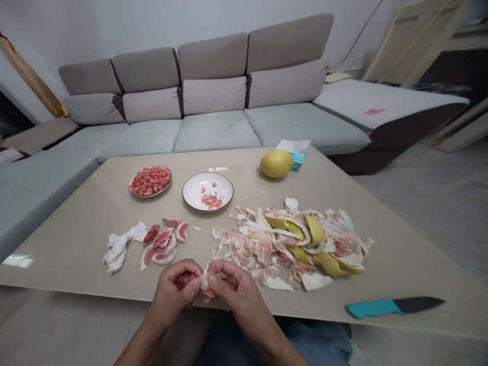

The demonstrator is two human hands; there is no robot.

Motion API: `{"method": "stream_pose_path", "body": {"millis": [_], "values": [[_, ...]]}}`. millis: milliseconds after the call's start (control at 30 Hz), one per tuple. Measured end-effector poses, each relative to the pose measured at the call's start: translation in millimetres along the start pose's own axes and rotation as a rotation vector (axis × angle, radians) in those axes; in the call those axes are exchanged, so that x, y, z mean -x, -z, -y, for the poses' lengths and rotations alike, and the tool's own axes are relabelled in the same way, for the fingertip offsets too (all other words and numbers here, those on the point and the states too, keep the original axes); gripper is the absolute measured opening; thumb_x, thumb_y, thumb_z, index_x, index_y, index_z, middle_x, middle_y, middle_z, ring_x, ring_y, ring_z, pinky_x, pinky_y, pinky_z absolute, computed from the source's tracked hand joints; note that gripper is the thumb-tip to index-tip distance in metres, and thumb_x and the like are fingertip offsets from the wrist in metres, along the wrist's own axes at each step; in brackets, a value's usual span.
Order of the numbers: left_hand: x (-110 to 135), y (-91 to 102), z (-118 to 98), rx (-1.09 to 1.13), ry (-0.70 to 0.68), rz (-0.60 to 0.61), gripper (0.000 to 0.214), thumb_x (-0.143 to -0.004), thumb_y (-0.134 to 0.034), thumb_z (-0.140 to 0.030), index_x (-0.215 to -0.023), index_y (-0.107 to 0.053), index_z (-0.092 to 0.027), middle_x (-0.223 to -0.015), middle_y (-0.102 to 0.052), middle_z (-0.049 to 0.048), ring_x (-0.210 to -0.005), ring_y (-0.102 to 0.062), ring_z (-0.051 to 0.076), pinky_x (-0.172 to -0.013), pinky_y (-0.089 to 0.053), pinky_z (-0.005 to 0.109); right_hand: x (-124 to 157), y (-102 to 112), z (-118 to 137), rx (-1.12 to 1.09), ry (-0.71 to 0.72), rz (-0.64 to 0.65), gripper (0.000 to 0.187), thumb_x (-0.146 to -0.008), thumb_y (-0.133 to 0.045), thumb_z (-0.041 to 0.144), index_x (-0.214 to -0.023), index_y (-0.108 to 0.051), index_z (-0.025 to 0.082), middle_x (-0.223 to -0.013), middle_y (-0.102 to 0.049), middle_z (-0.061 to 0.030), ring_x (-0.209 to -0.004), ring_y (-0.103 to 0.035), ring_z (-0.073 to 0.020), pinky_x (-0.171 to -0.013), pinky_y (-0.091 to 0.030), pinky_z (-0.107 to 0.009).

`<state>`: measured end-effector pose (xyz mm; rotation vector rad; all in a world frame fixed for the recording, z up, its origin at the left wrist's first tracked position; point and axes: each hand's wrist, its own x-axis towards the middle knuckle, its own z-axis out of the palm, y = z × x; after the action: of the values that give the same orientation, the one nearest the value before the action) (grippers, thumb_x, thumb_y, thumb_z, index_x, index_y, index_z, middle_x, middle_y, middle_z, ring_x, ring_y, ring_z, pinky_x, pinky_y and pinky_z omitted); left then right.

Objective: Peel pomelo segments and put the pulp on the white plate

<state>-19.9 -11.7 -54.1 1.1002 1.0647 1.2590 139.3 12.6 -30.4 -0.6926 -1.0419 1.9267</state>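
Over the table's near edge, my left hand [178, 288] is closed around a red pomelo segment [185, 279], mostly hidden by the fingers. Thumb and fingers of my right hand [233, 284] pinch the pale membrane [206, 282] at the segment's right side. Several unpeeled pomelo segments [164, 243] lie just beyond my left hand. A heap of yellow rind and pale membrane scraps [267, 249] spreads to the right. Behind, a white plate [194, 184] holds a few pieces of red pulp [212, 201], and another plate is piled with pulp [150, 181].
A whole yellow pomelo [276, 164] sits at the back beside a blue tissue pack [298, 160]. At the right front lies a knife [375, 308] with a teal handle, its dark blade pointing right. Crumpled tissue [119, 250] is at the left. A grey sofa [213, 129] stands behind the table.
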Motion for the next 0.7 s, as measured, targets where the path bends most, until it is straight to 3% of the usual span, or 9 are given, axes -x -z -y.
{"method": "stream_pose_path", "body": {"millis": [267, 400, 533, 700], "values": [[1, -0.9, 3, 0.060, 0.139, -0.030, 0.027, -0.079, -0.070, -0.043, -0.083, -0.067, -0.016, -0.056, -0.060, -0.0014, -0.038, -0.041, 0.005, -0.035, -0.028, 0.014, -2, 7, 6, 0.081, 0.024, -0.037, 0.030, -0.080, -0.072, 0.044, -0.091, -0.062, 0.019, -0.071, -0.064, 0.0014, -0.065, -0.059, -0.0109, -0.065, -0.050, -0.023], [0, 0.0, -1, 0.020, 0.220, -0.029, 0.033, -0.078, -0.070, -0.045, -0.090, -0.070, -0.014, -0.052, -0.054, -0.0028, -0.041, -0.044, 0.006, -0.036, -0.028, 0.015, -4, 9, 4, 0.133, -0.021, -0.033, 0.037, -0.076, -0.075, 0.046, -0.097, -0.064, 0.018, -0.072, -0.064, 0.0007, -0.064, -0.059, -0.0124, -0.063, -0.050, -0.025], [-7, -0.1, -9, -0.015, 0.284, -0.012, 0.040, -0.079, -0.068, -0.049, -0.095, -0.070, -0.013, -0.060, -0.057, -0.0006, -0.043, -0.046, 0.006, -0.035, -0.028, 0.015, -9, 13, 1, 0.138, -0.018, -0.158, 0.035, -0.072, -0.077, 0.048, -0.084, -0.067, 0.016, -0.065, -0.063, 0.0011, -0.059, -0.057, -0.0112, -0.061, -0.049, -0.024], [-27, 4.7, -21, -0.006, 0.308, 0.005, 0.038, -0.083, -0.063, -0.049, -0.098, -0.067, -0.015, -0.063, -0.055, -0.0023, -0.041, -0.040, 0.004, -0.034, -0.021, 0.015, -17, 26, -1, -0.058, -0.035, -0.330, 0.037, -0.067, -0.081, 0.048, -0.082, -0.068, 0.017, -0.066, -0.066, 0.0007, -0.057, -0.055, -0.0095, -0.057, -0.048, -0.021]]}}
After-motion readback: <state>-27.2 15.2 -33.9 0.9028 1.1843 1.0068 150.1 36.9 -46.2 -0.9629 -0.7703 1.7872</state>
